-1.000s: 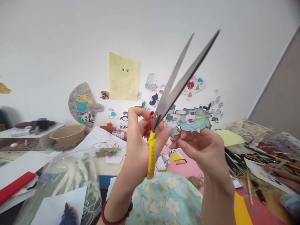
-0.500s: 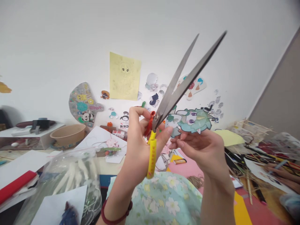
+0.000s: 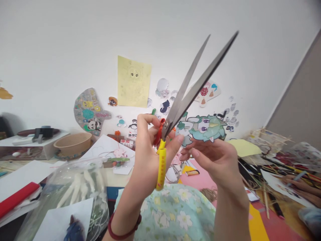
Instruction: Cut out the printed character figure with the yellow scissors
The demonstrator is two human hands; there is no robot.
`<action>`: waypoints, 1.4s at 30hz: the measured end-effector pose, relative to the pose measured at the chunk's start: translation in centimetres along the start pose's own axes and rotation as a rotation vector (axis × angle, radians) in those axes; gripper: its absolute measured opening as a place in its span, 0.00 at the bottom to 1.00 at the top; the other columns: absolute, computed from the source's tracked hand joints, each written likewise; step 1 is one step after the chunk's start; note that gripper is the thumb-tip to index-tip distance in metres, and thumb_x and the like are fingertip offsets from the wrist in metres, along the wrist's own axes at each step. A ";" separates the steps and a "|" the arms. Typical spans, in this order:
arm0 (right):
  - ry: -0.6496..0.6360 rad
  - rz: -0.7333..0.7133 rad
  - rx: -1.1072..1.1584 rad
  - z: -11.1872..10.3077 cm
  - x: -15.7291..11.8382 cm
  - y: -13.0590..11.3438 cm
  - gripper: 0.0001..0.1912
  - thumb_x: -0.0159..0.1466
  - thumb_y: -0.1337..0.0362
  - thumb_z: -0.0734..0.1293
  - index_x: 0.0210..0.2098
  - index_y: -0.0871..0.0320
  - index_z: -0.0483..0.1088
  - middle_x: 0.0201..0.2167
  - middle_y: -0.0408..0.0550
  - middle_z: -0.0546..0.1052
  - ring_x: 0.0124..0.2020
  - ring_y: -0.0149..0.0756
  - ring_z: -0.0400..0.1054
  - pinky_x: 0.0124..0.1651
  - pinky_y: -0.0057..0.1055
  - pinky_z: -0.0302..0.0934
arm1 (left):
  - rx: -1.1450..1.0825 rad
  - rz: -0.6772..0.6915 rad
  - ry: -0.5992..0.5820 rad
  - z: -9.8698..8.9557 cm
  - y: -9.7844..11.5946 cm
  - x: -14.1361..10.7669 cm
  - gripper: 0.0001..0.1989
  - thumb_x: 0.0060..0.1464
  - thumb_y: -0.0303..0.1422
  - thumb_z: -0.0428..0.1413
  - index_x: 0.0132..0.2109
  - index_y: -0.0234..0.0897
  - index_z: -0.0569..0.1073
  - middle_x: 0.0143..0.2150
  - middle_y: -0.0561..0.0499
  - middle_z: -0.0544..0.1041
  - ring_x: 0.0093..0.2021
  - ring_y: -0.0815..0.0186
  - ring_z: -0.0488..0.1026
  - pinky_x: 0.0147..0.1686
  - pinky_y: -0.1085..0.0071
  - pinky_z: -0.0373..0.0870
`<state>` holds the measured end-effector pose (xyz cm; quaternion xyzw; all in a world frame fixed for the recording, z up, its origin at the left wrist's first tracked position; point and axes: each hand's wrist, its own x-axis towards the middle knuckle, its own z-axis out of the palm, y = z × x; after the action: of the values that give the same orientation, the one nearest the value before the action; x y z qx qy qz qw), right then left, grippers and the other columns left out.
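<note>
Large scissors (image 3: 184, 100) with one yellow and one red handle are in my left hand (image 3: 147, 154). Their long blades stand apart and point up and to the right. A cut-out paper figure (image 3: 209, 129), with teal hair, purple eyes and a dark outline, is just right of the blades' pivot. My right hand (image 3: 218, 160) is closed around the figure's lower side, with curled fingers partly hidden behind it. The left thumb tip also lies by the figure's left part; whether it presses on it I cannot tell.
Behind stands a wall with a yellow drawing sheet (image 3: 134, 82) and several stickers. A clear plastic bag (image 3: 52, 190) and brown bowl (image 3: 72, 145) lie left. Pink paper, a glue stick (image 3: 192, 173) and thin sticks are on the right, where another person's hand (image 3: 301, 187) rests.
The scissors and the paper figure have shifted very slightly left, along with both hands. My hold on both things looks the same.
</note>
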<state>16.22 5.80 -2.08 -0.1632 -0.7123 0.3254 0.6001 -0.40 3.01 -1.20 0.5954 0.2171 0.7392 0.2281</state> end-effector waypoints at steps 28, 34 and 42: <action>-0.044 -0.009 -0.262 0.2 0.3 0.1 0.09 0.64 0.63 0.72 0.26 0.55 0.77 0.19 0.40 0.76 0.20 0.30 0.70 0.28 0.27 0.70 | 0.110 0.203 0.057 1.6 -2.3 -0.5 0.20 0.57 0.28 0.63 0.46 0.45 0.58 0.39 0.54 0.66 0.33 0.70 0.66 0.34 0.66 0.65; -0.031 0.038 -0.271 0.3 0.2 -0.1 0.10 0.63 0.64 0.71 0.25 0.56 0.77 0.20 0.42 0.78 0.20 0.31 0.71 0.28 0.28 0.71 | 0.111 0.198 0.018 1.6 -2.2 -0.7 0.21 0.57 0.28 0.63 0.46 0.45 0.57 0.39 0.55 0.66 0.32 0.70 0.65 0.33 0.67 0.65; 0.027 0.124 -0.255 0.5 0.1 -0.1 0.09 0.61 0.63 0.73 0.25 0.57 0.77 0.22 0.44 0.78 0.23 0.32 0.72 0.29 0.28 0.71 | 0.149 0.201 0.056 1.8 -2.2 -0.6 0.21 0.57 0.31 0.65 0.46 0.45 0.58 0.41 0.54 0.66 0.35 0.69 0.68 0.35 0.69 0.68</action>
<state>15.69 5.65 -2.00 -0.2861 -0.7284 0.2662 0.5628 1.64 4.49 -2.65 0.6085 0.2172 0.7564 0.1018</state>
